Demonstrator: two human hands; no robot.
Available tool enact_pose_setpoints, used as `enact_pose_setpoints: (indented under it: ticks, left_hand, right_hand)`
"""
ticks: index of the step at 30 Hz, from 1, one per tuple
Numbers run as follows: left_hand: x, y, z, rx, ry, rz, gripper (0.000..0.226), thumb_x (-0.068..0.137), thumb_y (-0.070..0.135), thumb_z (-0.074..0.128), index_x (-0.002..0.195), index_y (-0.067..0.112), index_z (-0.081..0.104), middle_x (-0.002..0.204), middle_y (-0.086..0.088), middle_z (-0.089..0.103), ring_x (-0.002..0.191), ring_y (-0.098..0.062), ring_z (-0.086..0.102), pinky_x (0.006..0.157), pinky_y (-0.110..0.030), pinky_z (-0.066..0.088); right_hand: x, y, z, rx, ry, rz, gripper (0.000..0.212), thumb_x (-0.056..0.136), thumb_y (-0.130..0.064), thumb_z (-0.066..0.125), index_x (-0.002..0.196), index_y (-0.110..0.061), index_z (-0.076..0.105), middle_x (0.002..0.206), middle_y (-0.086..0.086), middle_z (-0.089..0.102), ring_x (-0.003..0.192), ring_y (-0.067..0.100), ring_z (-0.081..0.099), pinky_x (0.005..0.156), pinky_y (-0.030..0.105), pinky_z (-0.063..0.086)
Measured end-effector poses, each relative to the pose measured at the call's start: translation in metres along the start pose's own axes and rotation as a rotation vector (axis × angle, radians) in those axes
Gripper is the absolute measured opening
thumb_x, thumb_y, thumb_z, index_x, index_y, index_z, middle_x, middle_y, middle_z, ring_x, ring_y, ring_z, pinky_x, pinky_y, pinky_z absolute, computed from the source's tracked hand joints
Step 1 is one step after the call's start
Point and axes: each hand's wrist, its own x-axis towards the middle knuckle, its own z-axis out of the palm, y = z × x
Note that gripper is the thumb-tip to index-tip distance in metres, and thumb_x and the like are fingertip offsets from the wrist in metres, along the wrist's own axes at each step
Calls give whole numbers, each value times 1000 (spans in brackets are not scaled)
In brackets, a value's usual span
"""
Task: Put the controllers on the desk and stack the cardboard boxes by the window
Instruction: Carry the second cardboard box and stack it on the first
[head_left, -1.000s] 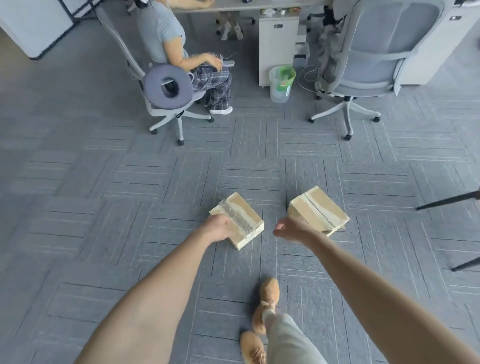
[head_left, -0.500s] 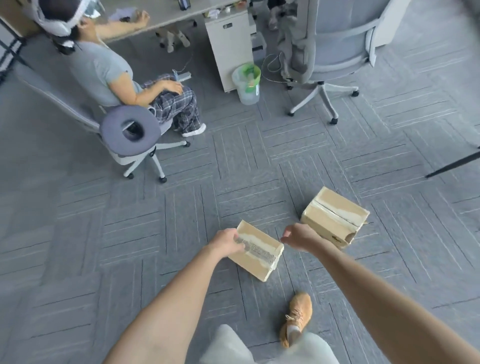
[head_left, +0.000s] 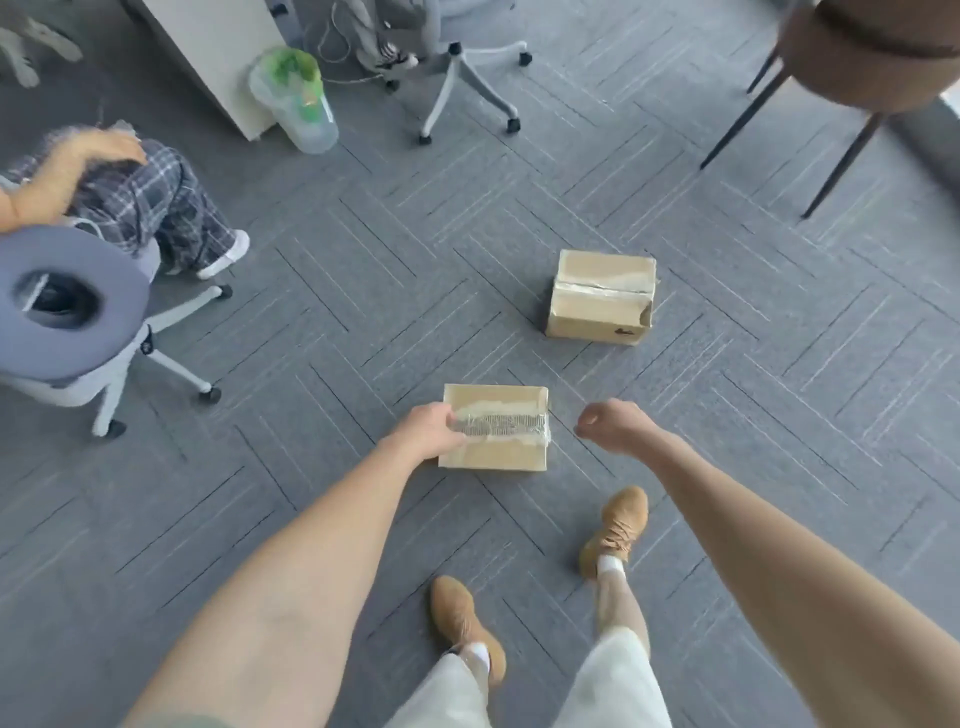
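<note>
Two taped cardboard boxes are on the grey carpet. The nearer box (head_left: 496, 457) is straight ahead of me, and my left hand (head_left: 428, 431) grips its left edge, fingers over the silver tape. I cannot tell whether it rests on the floor or is just off it. My right hand (head_left: 615, 426) hovers a little right of that box, fingers curled, holding nothing. The second box (head_left: 600, 296) stands alone on the floor further off to the right, untouched. No controllers, desk top or window show.
A seated person (head_left: 130, 202) in an office chair with a ring cushion (head_left: 62, 306) is at the left. A white cabinet (head_left: 218, 47), a bin with a green bag (head_left: 298, 98) and a swivel chair base (head_left: 457, 78) are ahead. A brown chair (head_left: 872, 62) stands top right.
The view has swung right and down. My right hand has come away from the second box, which now stands apart on the floor. My left hand keeps its hold on the nearer box.
</note>
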Motion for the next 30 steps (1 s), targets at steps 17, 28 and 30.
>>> enact_pose_setpoints:
  ticks: [17, 28, 30]
  left_hand:
    - [182, -165, 248, -122, 20, -151, 59, 85, 43, 71, 135, 20, 50, 132, -6, 58, 115, -23, 58, 95, -37, 50]
    - [401, -240, 394, -503, 345, -116, 96, 77, 36, 84, 151, 19, 25, 159, -6, 36, 133, -27, 50, 108, -45, 43]
    - [424, -246, 404, -628, 420, -98, 94, 72, 39, 87, 146, 22, 32, 156, -1, 40, 129, -23, 54, 107, -44, 44]
  right_hand:
    - [179, 129, 273, 229, -60, 164, 49, 93, -32, 67, 137, -13, 58, 131, 10, 67, 120, 27, 62, 104, 37, 48]
    - [395, 212, 423, 265, 233, 113, 86, 88, -40, 74, 157, -14, 29, 155, 10, 41, 141, 24, 43, 115, 42, 37]
    - [419, 216, 433, 327, 291, 73, 95, 82, -42, 79, 157, -18, 27, 156, 7, 38, 141, 23, 42, 114, 45, 38]
